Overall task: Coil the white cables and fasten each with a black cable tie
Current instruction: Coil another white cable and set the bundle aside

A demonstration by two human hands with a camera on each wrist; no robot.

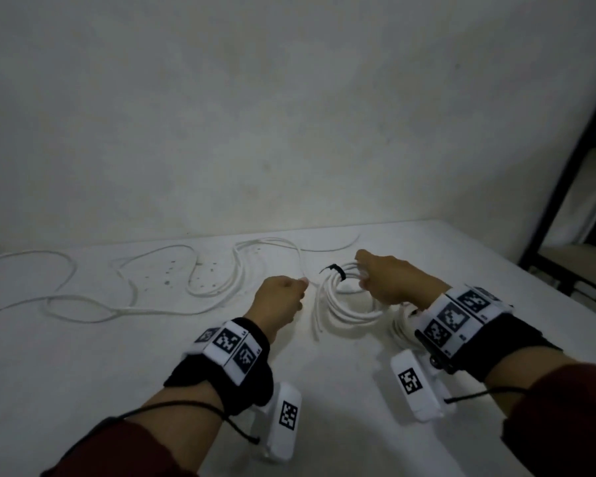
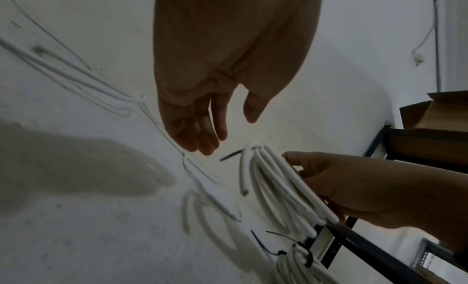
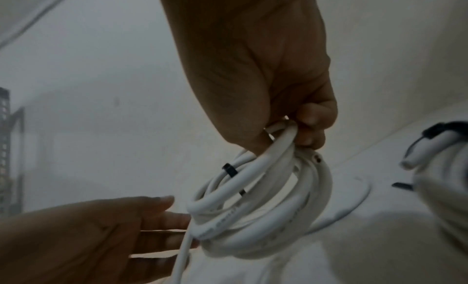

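A coil of white cable [image 1: 344,304] sits just above the white table [image 1: 324,390], bound by a black cable tie [image 1: 336,270] whose tail sticks out to the left. My right hand [image 1: 365,280] grips the coil's far right side, its fingers [image 3: 311,128] curled round the strands. The tie [image 3: 229,169] shows as a dark band on the coil [image 3: 253,218]. My left hand [image 2: 228,126] hovers just left of the coil [image 2: 276,188] with fingers nearly straight and nothing in it. A loose white cable [image 1: 124,304] trails past it across the left of the table.
A second tied coil [image 2: 298,266] lies near my right wrist, with loose black ties [image 2: 268,248] beside it. A black metal shelf frame [image 1: 565,187] stands off the table's right edge, holding a cardboard box [image 2: 435,112]. A pale wall [image 1: 289,115] rises behind the table.
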